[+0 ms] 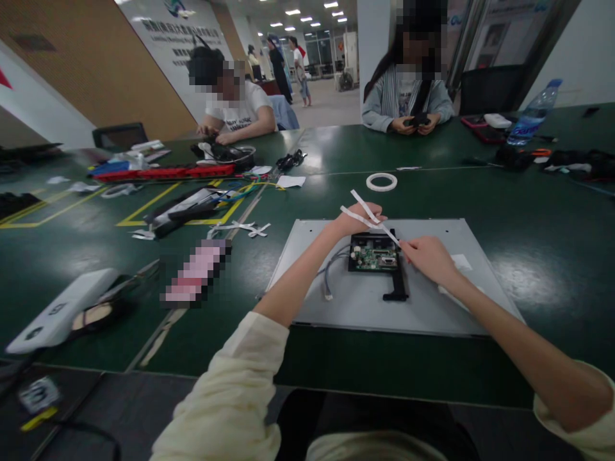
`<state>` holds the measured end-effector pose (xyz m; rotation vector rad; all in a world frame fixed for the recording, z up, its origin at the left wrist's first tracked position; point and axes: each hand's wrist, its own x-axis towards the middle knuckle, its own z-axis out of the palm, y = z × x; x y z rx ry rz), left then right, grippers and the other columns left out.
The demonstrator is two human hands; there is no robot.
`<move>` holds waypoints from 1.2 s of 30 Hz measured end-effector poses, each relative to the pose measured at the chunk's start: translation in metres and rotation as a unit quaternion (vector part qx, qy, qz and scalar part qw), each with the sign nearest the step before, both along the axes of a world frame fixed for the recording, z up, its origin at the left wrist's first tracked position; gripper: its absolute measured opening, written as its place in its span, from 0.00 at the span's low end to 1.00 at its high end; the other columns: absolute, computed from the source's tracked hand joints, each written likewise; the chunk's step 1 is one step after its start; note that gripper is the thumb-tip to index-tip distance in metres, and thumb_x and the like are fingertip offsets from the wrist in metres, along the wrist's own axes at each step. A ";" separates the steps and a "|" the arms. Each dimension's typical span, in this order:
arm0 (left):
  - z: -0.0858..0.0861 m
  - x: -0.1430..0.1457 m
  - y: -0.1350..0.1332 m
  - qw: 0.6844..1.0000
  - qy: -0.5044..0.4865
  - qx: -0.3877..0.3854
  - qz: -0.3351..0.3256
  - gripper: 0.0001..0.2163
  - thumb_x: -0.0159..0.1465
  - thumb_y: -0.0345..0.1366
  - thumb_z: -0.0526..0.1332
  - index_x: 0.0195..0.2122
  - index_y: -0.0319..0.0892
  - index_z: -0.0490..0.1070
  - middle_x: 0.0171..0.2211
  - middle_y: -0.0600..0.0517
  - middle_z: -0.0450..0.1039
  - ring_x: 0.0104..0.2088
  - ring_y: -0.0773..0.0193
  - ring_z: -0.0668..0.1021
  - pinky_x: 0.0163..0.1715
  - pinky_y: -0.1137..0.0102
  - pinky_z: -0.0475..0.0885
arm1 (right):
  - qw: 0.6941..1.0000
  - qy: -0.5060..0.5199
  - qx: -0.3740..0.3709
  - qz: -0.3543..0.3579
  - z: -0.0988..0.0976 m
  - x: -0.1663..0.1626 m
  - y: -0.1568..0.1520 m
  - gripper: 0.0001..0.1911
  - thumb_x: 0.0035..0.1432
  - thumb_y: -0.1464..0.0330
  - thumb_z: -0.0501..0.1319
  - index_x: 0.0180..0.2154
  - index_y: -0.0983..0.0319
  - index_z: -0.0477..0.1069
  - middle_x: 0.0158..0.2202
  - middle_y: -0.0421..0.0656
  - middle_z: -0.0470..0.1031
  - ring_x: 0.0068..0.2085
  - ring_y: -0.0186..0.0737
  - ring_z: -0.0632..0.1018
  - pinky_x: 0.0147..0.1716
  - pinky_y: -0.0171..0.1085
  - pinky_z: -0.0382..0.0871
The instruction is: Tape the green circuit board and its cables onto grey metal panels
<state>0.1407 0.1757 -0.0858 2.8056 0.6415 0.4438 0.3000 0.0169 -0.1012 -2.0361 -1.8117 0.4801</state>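
White tape strips [364, 205] lie across my left hand [354, 221], which is closed at the far edge of a grey flat panel [307, 282]. Its fingertips are partly hidden. One strip runs down from there to my right hand [430, 257], whose fingers pinch its lower end. Under the strip, a green circuit board [375, 256] sits in a black bracket [398, 285] on the panel. To the left of the board a grey cable [328, 275] with a small white plug rests on the panel. A white label [461, 262] is near my right wrist.
Beyond the panel lies a tape roll [381, 182]. Left of it are a blurred-out phone [196, 272], loose tape pieces [250, 228], a white device [62, 310] and a red strip [187, 172]. A bottle [535, 112] stands far right. Two people sit across the table.
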 end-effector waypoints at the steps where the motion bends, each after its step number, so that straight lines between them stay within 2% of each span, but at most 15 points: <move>1: -0.003 0.001 0.002 1.000 -0.006 -0.013 -0.007 0.16 0.64 0.43 0.52 0.21 0.40 0.59 0.21 0.55 0.59 0.24 0.69 0.62 0.26 0.72 0.55 | 1.000 -0.023 0.005 -0.004 0.000 -0.002 -0.001 0.26 0.61 0.58 0.47 0.20 0.63 0.72 0.19 0.44 0.70 0.23 0.36 0.69 0.24 0.34 0.51; 4: -0.010 0.005 0.007 0.998 -0.007 -0.048 -0.033 0.16 0.63 0.42 0.53 0.20 0.41 0.57 0.20 0.56 0.58 0.24 0.69 0.62 0.25 0.72 0.55 | 0.996 -0.084 0.014 -0.012 0.000 -0.006 -0.002 0.25 0.62 0.60 0.47 0.24 0.63 0.75 0.25 0.48 0.75 0.27 0.38 0.71 0.25 0.34 0.50; 8: -0.021 0.006 0.012 0.997 0.005 -0.065 -0.040 0.16 0.62 0.42 0.53 0.20 0.41 0.57 0.21 0.56 0.59 0.24 0.69 0.63 0.25 0.72 0.55 | 0.991 -0.133 0.003 -0.005 0.000 -0.008 -0.001 0.24 0.61 0.61 0.46 0.26 0.62 0.77 0.27 0.48 0.75 0.28 0.39 0.72 0.25 0.35 0.49; 14: -0.035 0.005 0.015 0.999 0.014 -0.002 -0.036 0.15 0.63 0.43 0.52 0.23 0.40 0.62 0.23 0.54 0.64 0.26 0.68 0.66 0.26 0.72 0.56 | 0.986 -0.165 -0.013 0.003 0.000 -0.010 0.001 0.24 0.62 0.61 0.46 0.27 0.61 0.77 0.26 0.47 0.75 0.26 0.39 0.71 0.23 0.35 0.49; 17: -0.035 0.004 0.015 0.999 0.033 0.028 -0.028 0.16 0.63 0.44 0.52 0.23 0.40 0.63 0.24 0.53 0.65 0.27 0.67 0.67 0.26 0.72 0.56 | 0.985 -0.172 -0.016 0.006 0.001 -0.012 0.000 0.24 0.62 0.60 0.46 0.28 0.60 0.78 0.27 0.47 0.75 0.27 0.39 0.72 0.23 0.34 0.50; 23: -0.032 0.001 0.017 0.999 0.039 0.014 -0.029 0.17 0.64 0.45 0.52 0.23 0.40 0.65 0.23 0.53 0.66 0.26 0.67 0.68 0.25 0.72 0.57 | 0.984 -0.179 -0.010 0.002 0.002 -0.012 0.002 0.25 0.63 0.59 0.44 0.29 0.60 0.78 0.27 0.46 0.76 0.28 0.39 0.73 0.24 0.34 0.50; 36: -0.034 0.001 0.016 0.998 0.041 0.048 -0.015 0.16 0.64 0.44 0.52 0.24 0.39 0.66 0.23 0.53 0.66 0.26 0.67 0.68 0.26 0.72 0.58 | 0.984 -0.178 -0.001 0.002 0.001 -0.010 0.000 0.25 0.64 0.59 0.44 0.29 0.59 0.77 0.28 0.45 0.76 0.28 0.39 0.74 0.24 0.34 0.51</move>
